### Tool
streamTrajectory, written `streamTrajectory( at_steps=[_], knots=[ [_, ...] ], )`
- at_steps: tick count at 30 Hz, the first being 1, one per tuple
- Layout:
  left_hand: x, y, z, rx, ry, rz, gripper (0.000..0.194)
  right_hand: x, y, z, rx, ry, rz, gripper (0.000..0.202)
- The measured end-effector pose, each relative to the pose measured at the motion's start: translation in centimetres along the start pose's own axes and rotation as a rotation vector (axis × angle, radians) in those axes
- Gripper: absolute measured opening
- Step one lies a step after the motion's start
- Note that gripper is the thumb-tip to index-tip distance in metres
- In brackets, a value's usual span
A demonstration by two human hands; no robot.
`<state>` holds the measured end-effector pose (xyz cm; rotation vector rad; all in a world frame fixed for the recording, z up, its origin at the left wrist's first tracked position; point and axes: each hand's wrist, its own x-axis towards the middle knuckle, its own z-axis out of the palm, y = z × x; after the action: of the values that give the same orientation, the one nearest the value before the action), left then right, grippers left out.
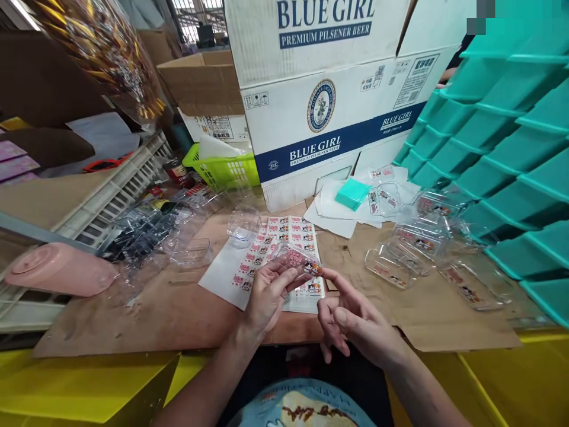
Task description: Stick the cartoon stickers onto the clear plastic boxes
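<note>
A small clear plastic case [288,250] with a printed cat sticker [311,268] on it is pinched in my left hand [267,299], thumb on the near side. My right hand [362,326] has its index finger stretched out, the tip touching the sticker's right end; its other fingers are loosely bent and apart, with nothing in them. Beneath both hands lies a sheet of cat stickers [307,236], over a partly peeled white backing sheet [217,276]. Bare clear cases [191,254] are heaped to the left. On the right lie several stickered cases [389,270].
A tall white beer carton [284,124] stands at the back, beside a lime-green basket [226,169]. Stacked teal bins [498,160] rise on the right. A pink bottle [62,270] lies far left. White papers hold a teal square piece [352,194].
</note>
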<state>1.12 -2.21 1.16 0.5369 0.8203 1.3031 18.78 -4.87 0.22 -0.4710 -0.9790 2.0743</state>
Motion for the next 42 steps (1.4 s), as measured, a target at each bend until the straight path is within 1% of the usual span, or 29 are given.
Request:
streamTrajectory(
  at_steps=[4, 8, 13, 17, 23, 28, 31, 34, 36, 38, 40, 42],
  knots=[
    [-0.3, -0.2, 0.1, 0.028, -0.051, 0.014, 0.014, 0.0, 0.7, -0.2, 0.029, -0.001, 0.007, 0.057],
    [-0.5, 0.0, 0.2, 0.055, -0.093, 0.022, 0.016, 0.1, 1.1, -0.4, 0.043, 0.012, 0.002, 0.055],
    [-0.3, 0.0, 0.2, 0.057, -0.081, 0.014, 0.016, 0.2, 1.5, -0.6, 0.042, 0.019, 0.017, 0.058],
    [-0.1, -0.1, -0.1, 0.073, -0.051, 0.002, 0.017, 0.1, 1.6, -0.6, 0.039, 0.035, 0.021, 0.061],
    [0.0, -0.4, -0.4, 0.079, -0.03, 0.001, 0.013, 0.4, 1.4, -0.4, 0.045, 0.067, 0.069, 0.071],
    [0.0, -0.4, -0.5, 0.081, -0.042, 0.01, 0.013, 0.6, 1.4, -0.5, 0.043, 0.079, 0.079, 0.072],
    [-0.1, -0.3, -0.6, 0.088, -0.061, 0.016, 0.017, 0.6, 1.4, -0.4, 0.027, 0.094, 0.083, 0.072],
    [-0.2, -0.2, -0.6, 0.054, -0.084, 0.011, 0.017, 0.7, 1.3, -0.1, 0.007, 0.114, 0.089, 0.072],
    [-0.1, -0.1, -0.4, 0.011, -0.061, 0.008, 0.016, 0.8, 1.3, 0.2, 0.005, 0.119, 0.086, 0.072],
    [0.0, -0.2, -0.2, -0.002, -0.009, 0.019, 0.018, 1.0, 1.2, 0.5, 0.002, 0.133, 0.075, 0.073],
    [0.1, -0.4, 0.1, 0.026, 0.041, 0.046, 0.019, 1.1, 1.2, 0.7, -0.026, 0.152, 0.064, 0.074],
    [0.1, -0.7, 0.2, 0.069, 0.082, 0.091, 0.022, 1.1, 1.1, 1.0, -0.114, 0.179, 0.066, 0.073]
  ],
)
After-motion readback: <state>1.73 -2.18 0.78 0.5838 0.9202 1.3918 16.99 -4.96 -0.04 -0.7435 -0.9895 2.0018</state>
